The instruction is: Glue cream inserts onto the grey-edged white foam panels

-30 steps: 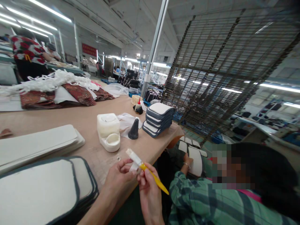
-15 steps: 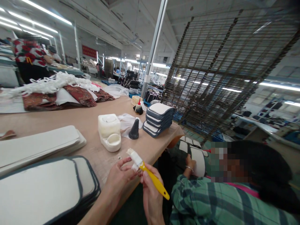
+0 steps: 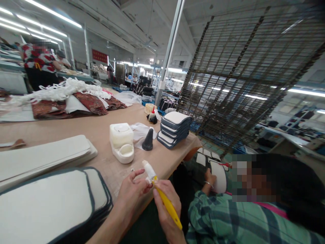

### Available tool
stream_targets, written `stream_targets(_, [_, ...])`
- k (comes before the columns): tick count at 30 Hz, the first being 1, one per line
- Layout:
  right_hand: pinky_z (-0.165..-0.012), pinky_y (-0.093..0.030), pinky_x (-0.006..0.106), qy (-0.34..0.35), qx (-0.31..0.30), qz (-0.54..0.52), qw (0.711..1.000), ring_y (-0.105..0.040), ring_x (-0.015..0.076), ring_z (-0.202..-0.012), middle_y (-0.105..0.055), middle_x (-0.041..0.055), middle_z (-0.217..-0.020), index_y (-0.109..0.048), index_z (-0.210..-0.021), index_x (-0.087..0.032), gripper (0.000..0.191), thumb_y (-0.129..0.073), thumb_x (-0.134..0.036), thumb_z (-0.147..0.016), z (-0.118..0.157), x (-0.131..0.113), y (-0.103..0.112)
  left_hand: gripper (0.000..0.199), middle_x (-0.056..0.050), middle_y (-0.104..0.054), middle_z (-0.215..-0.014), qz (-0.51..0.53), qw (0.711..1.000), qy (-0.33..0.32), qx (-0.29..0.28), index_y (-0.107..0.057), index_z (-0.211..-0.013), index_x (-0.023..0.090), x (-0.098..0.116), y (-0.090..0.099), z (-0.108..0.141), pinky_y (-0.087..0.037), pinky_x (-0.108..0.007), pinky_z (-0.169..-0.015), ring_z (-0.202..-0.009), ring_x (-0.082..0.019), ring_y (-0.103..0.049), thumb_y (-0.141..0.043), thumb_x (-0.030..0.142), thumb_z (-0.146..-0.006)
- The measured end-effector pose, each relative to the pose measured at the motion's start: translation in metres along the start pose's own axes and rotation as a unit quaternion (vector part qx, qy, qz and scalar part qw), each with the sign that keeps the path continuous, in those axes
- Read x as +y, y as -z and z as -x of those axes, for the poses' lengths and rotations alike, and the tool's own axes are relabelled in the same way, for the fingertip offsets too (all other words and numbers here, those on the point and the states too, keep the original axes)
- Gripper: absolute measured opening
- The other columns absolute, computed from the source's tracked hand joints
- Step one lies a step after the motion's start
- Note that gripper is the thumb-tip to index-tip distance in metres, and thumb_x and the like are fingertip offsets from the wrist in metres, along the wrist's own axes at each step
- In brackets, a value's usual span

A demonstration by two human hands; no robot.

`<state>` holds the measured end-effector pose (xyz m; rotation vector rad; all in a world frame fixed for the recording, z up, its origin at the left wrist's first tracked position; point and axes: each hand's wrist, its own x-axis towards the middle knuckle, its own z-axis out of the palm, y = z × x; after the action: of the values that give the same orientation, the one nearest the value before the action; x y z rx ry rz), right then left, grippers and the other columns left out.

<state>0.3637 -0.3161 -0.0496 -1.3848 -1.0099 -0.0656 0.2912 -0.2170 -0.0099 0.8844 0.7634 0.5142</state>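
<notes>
My right hand [image 3: 169, 200] holds a paintbrush [image 3: 167, 204] by its yellow handle, tilted with the head up and away to the left. White wrapping, like tape, covers most of the brush head [image 3: 149, 170], with a pale tip poking out. My left hand [image 3: 132, 186] is at the brush head, its index finger lifted and the other fingers closed on a white end of the wrapping [image 3: 148, 180]. Beyond the hands, a white plastic container [image 3: 121, 142] with a cup-like front stands on the brown-covered table [image 3: 101, 123]. Beside it is a dark cone [image 3: 147, 140].
White panels with dark edging [image 3: 50, 200] lie stacked at the near left; another stack [image 3: 174, 130] sits by the table's right edge. A red-tipped bottle [image 3: 152, 117] stands behind. A co-worker in a plaid sleeve [image 3: 223, 217] sits close on the right, holding a panel [image 3: 218, 176].
The view has shifted slightly, so the scene sits a little farther right. The brush handle is tilted a bit more steeply, and my right hand has turned over it. Both hands stay at the brush.
</notes>
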Motion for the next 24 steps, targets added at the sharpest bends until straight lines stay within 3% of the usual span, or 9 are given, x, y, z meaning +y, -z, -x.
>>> stream_targets(6, [-0.069, -0.05, 0.032, 0.028, -0.101, 0.019, 0.994, -0.059, 0.0195, -0.079, -0.064, 0.008, -0.089, -0.066, -0.107, -0.028, 0.04, -0.056, -0.005, -0.075, -0.001, 0.012, 0.01, 0.047, -0.004, -0.066, -0.065, 0.042, 0.999, 0.028, 0.02, -0.043, -0.113, 0.01, 0.004, -0.003, 0.003, -0.051, -0.022, -0.063, -0.063, -0.014, -0.064, -0.064, 0.012, -0.071])
stream_targets(9, [-0.069, -0.048, 0.033, 0.101, -0.137, 0.077, 0.982, -0.058, 0.0194, -0.08, -0.065, 0.0068, -0.088, -0.063, -0.11, -0.032, 0.044, -0.057, -0.005, -0.075, -0.005, 0.014, 0.012, 0.056, -0.003, -0.067, -0.064, 0.008, 0.999, 0.022, 0.023, -0.041, -0.117, 0.009, 0.0, -0.001, 0.0, -0.05, -0.021, -0.06, -0.061, -0.015, -0.064, -0.068, 0.015, -0.069])
stream_targets(11, [-0.071, -0.047, 0.034, 0.107, -0.166, 0.097, 0.976, -0.058, 0.019, -0.08, -0.066, 0.005, -0.087, -0.063, -0.109, -0.035, 0.043, -0.059, -0.008, -0.075, -0.009, 0.011, 0.013, 0.059, -0.003, -0.067, -0.066, 0.002, 1.0, 0.012, 0.0, -0.043, -0.115, 0.009, -0.004, 0.002, -0.002, -0.05, -0.022, -0.062, -0.064, -0.016, -0.065, -0.072, 0.018, -0.064])
stream_targets(15, [-0.078, -0.045, 0.034, -0.009, -0.165, 0.02, 0.986, -0.059, 0.0179, -0.08, -0.068, 0.0014, -0.084, -0.07, -0.092, -0.034, 0.029, -0.069, -0.015, -0.07, -0.011, 0.003, 0.015, 0.059, -0.006, -0.069, -0.074, 0.023, 0.998, 0.002, -0.066, -0.053, -0.104, 0.01, -0.005, 0.006, -0.003, -0.052, -0.027, -0.067, -0.07, -0.02, -0.065, -0.078, 0.025, -0.053])
stream_targets(18, [-0.08, -0.047, 0.031, -0.11, -0.077, -0.063, 0.989, -0.062, 0.0186, -0.083, -0.068, 0.0032, -0.089, -0.07, -0.091, -0.028, 0.023, -0.072, -0.023, -0.069, -0.004, 0.003, 0.019, 0.059, -0.007, -0.07, -0.08, 0.048, 0.993, -0.018, -0.107, -0.054, -0.103, 0.011, -0.001, 0.008, -0.003, -0.051, -0.025, -0.071, -0.074, -0.019, -0.065, -0.08, 0.03, -0.053])
stream_targets(21, [-0.069, -0.05, 0.028, -0.235, -0.011, -0.149, 0.96, -0.063, 0.0163, -0.075, -0.067, 0.0058, -0.092, -0.064, -0.1, -0.021, 0.029, -0.062, -0.04, -0.077, 0.007, 0.002, 0.02, 0.061, -0.006, -0.07, -0.08, 0.022, 0.99, -0.048, -0.128, -0.054, -0.107, 0.012, 0.0, 0.008, -0.002, -0.049, -0.022, -0.074, -0.077, -0.017, -0.064, -0.08, 0.031, -0.056])
stream_targets(24, [-0.043, -0.041, 0.018, -0.334, -0.121, -0.252, 0.9, -0.056, 0.0077, -0.047, -0.066, 0.0052, -0.076, -0.059, -0.097, -0.014, 0.041, -0.045, -0.051, -0.085, 0.013, -0.004, 0.01, 0.079, -0.004, -0.069, -0.076, -0.013, 0.99, -0.052, -0.131, -0.043, -0.12, 0.01, -0.002, 0.005, -0.001, -0.047, -0.02, -0.054, -0.056, -0.013, -0.059, -0.08, 0.032, -0.054])
